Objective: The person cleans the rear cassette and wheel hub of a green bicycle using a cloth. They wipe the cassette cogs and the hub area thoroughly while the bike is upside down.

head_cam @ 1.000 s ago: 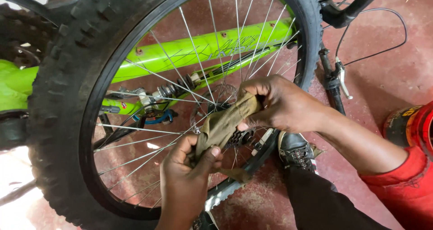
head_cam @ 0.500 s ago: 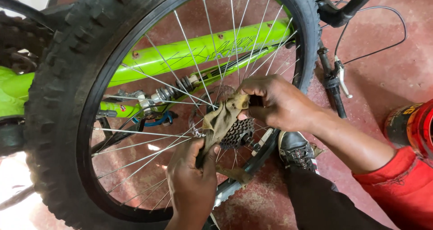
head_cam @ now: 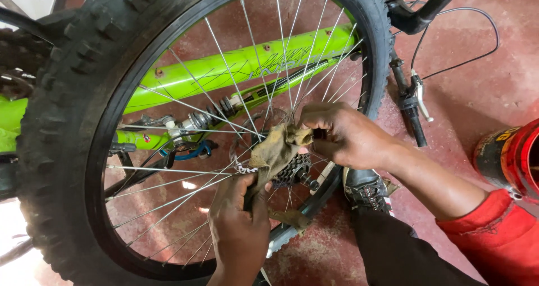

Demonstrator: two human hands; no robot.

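Observation:
A bicycle wheel with a knobby black tyre [head_cam: 67, 117] and silver spokes fills the view. At its hub sits a toothed cassette [head_cam: 295, 171]. A dirty tan rag [head_cam: 275, 151] is stretched across the cassette. My left hand [head_cam: 238, 221] grips the rag's lower end below the hub. My right hand [head_cam: 342, 134] pinches the rag's upper end just right of the hub. Behind the spokes lies the bright green bike frame [head_cam: 236, 67].
A red and black can [head_cam: 514, 157] stands at the right edge on the reddish floor. A brake lever and cable [head_cam: 415, 98] lie right of the tyre. My black shoe [head_cam: 365, 188] rests under the rim. My red sleeve [head_cam: 494, 241] is at lower right.
The rag has slid through the cassette: my left hand pulled its end down and left, and my right hand moved slightly toward the hub. The view shifted a little.

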